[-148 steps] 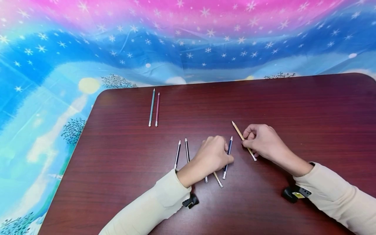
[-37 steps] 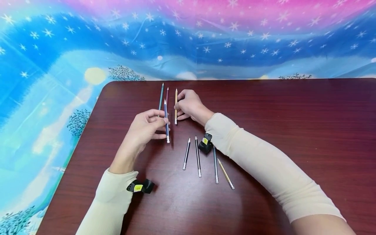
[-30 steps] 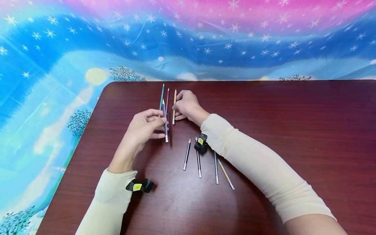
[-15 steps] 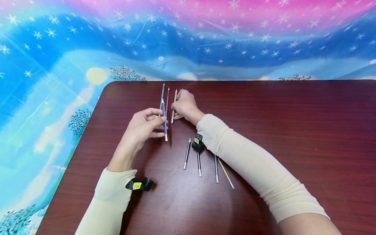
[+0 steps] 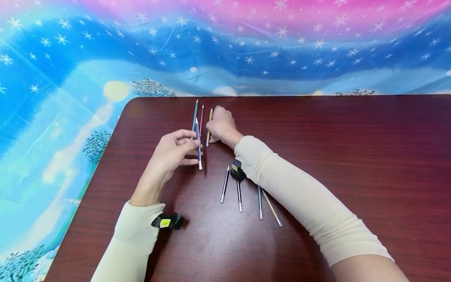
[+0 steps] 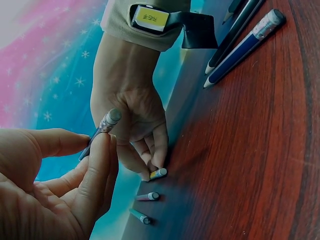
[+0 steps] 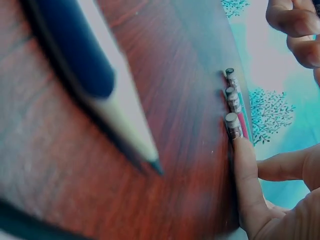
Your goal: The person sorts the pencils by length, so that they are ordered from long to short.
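Observation:
My left hand (image 5: 170, 152) pinches a dark blue pencil (image 5: 199, 154) between thumb and fingers, point away from me and eraser toward me. The pencil is raised over the table, as the left wrist view shows. At the far side, my right hand (image 5: 222, 125) pinches a yellow pencil (image 5: 210, 114) down on the tabletop. Just left of it lie a pink pencil (image 5: 202, 115) and a teal pencil (image 5: 195, 111), side by side with points away from me. In the right wrist view, the three eraser ends stand in a row beside my right fingers (image 7: 245, 170).
Two black pencils (image 5: 225, 184), a grey-blue pencil (image 5: 260, 201) and a gold pencil (image 5: 273, 209) lie mid-table, some partly under my right forearm and its wrist camera (image 5: 237, 170). A snowy printed cloth (image 5: 246, 47) hangs behind the dark red table (image 5: 352, 156).
Since the earliest frame, my right hand has carried the yellow pencil left and away to beside the pink one. My left hand has lifted the blue pencil and brought it left. Lately both barely shift.

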Tool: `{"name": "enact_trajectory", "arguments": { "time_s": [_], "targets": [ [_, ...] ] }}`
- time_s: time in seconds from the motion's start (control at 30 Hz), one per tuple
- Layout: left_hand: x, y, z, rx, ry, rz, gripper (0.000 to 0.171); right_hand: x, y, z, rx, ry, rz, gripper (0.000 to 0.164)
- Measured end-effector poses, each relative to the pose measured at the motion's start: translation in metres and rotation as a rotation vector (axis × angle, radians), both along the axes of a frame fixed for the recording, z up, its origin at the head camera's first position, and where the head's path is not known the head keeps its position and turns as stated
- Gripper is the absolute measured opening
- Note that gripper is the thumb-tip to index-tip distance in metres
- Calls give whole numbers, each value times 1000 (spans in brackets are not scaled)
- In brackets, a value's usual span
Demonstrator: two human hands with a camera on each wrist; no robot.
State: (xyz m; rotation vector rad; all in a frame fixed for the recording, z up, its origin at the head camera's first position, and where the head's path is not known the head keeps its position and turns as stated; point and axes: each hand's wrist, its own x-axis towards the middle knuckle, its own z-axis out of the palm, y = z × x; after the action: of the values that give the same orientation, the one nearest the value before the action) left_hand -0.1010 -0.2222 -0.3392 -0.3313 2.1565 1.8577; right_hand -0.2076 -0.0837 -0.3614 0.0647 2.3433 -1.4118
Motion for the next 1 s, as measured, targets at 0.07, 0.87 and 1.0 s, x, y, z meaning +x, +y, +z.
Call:
{"name": "enact_trajectory", "arguments": {
  "time_s": [0.07,0.87,1.0],
  "targets": [
    [0,0,0,3,1,0,31,0,1,0,-5,-6,-4,13],
    [-1,-2,0,-1,11,-3,33,-1,11,-6,-197,-49,25,28],
    [0,-2,0,-1,9,1,32,-1,11,-6,-206,-56,20,29]
  ]
}}
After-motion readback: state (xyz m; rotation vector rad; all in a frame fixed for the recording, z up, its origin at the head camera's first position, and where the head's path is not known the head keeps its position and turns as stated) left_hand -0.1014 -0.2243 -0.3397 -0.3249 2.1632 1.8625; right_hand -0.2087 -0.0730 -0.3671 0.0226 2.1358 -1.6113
